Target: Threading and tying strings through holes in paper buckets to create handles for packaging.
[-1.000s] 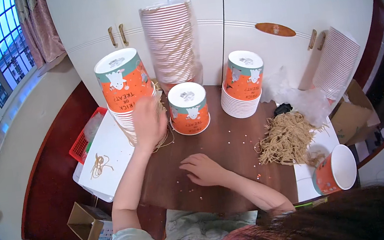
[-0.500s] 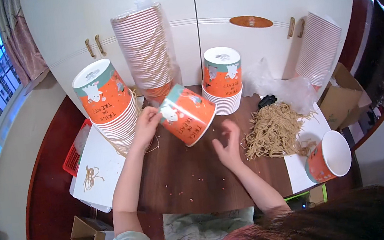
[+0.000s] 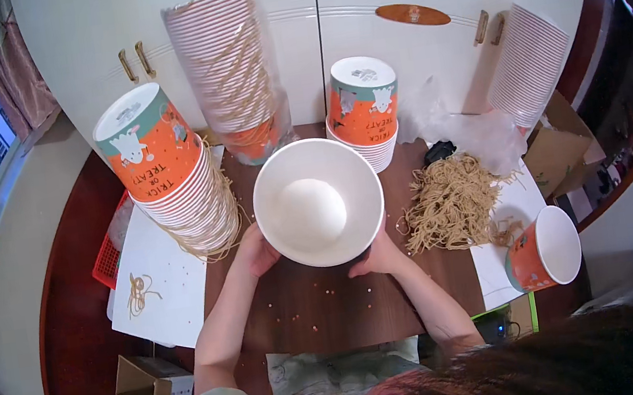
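Note:
A paper bucket (image 3: 319, 205) with a plain white inside is held over the middle of the table, its mouth tilted up toward me. Around its lower left side is my left hand (image 3: 257, 253), closed on it. My right hand (image 3: 377, 255) grips the lower right side. The bucket's wide rim hides most of the fingers of both hands. To the left stands an upside-down stack of orange and green paper buckets (image 3: 170, 177) with cords hanging down its side. A shorter upside-down stack (image 3: 364, 115) is behind the held bucket, to its right.
A tall bagged bucket stack (image 3: 228, 73) stands against the white cabinet. Right of my hands lies a heap of tan cords (image 3: 453, 203), near a clear plastic bag (image 3: 485, 139). One bucket (image 3: 528, 257) lies tipped at the right edge. Small beads dot the brown table (image 3: 325, 324).
The bucket has turned from its printed side to show its open mouth. My right hand, previously open and apart from it, now grips it too; my left has moved to its lower side.

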Demonstrator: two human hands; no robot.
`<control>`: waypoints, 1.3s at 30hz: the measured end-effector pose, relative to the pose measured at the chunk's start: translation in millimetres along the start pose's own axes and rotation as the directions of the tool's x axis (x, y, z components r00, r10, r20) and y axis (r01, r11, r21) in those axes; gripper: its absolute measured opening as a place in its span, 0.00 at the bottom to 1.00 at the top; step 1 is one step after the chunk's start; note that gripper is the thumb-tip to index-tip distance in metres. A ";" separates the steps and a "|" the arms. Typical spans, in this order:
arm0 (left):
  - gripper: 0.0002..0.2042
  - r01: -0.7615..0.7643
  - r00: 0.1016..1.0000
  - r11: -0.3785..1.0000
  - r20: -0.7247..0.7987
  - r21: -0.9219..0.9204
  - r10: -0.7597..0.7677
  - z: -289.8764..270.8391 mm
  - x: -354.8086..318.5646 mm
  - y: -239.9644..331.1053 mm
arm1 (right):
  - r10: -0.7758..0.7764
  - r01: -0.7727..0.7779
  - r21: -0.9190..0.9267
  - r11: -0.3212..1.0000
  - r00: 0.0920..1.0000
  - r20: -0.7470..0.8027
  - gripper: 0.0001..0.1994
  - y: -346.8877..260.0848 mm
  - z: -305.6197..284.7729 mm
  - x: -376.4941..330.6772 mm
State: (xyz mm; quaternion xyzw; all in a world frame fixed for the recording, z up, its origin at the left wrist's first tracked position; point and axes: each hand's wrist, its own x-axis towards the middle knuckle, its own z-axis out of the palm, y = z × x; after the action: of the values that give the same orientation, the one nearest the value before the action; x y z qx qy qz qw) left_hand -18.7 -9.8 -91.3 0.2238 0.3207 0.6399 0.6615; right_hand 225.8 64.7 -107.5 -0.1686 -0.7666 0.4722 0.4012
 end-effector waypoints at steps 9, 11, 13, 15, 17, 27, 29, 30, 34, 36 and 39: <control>0.17 0.129 0.992 0.991 -0.014 0.028 -0.129 10.3 -2.8 -17.7 | 0.007 -0.029 -0.208 0.978 0.995 -0.104 0.48 -26.2 9.0 10.8; 0.17 0.134 0.990 0.990 -0.041 0.051 -0.132 12.8 -5.5 -17.4 | 0.055 -0.072 -0.167 0.983 0.993 -0.104 0.47 -27.1 7.5 8.2; 0.15 0.125 0.992 0.991 -0.029 0.044 -0.123 14.6 -10.0 -16.6 | 0.098 -0.111 -0.124 0.986 0.990 -0.103 0.47 -26.7 5.7 7.4; 0.15 0.086 0.992 0.983 -0.110 0.163 -0.069 22.4 -13.7 -15.2 | 0.195 -0.203 -0.075 0.976 0.975 -0.106 0.48 -26.2 4.1 6.7; 0.13 -0.028 0.966 0.870 -0.209 0.492 0.149 13.6 -9.1 -14.7 | 0.119 -0.128 -0.064 0.990 0.985 -0.128 0.49 -30.2 6.4 12.2; 0.17 -0.494 0.762 0.586 -0.004 0.643 0.647 19.5 -33.3 22.3 | -0.389 0.418 -0.478 0.772 0.907 0.165 0.49 -43.6 16.4 9.7; 0.17 -0.409 0.658 0.165 0.165 0.897 0.734 28.8 -43.4 25.3 | -0.373 0.436 -0.540 0.720 0.899 0.228 0.36 -50.1 20.9 7.4; 0.16 -0.423 0.584 0.029 0.248 0.906 0.773 33.3 -44.7 26.8 | -0.364 0.461 -0.558 0.690 0.887 0.283 0.35 -55.2 23.0 5.6; 0.16 -0.427 0.597 -0.055 0.327 0.903 0.733 27.2 -50.5 26.4 | -0.447 0.539 -0.566 0.624 0.840 0.307 0.31 -58.7 35.2 -0.2; 0.16 -0.461 0.572 -0.088 0.371 0.883 0.732 25.4 -50.8 27.4 | -0.497 0.566 -0.551 0.614 0.819 0.287 0.32 -59.4 36.0 -1.0; 0.16 -0.541 0.537 -0.141 0.470 0.829 0.700 25.5 -51.3 27.4 | -0.556 0.598 -0.509 0.620 0.792 0.253 0.31 -62.2 32.1 -1.1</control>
State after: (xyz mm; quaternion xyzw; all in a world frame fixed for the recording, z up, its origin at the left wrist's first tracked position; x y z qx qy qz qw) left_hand -18.6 -55.5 -47.2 0.6429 0.5227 0.5592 -0.0265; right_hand 209.2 14.1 -62.0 -0.0075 -0.8969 0.0753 0.4356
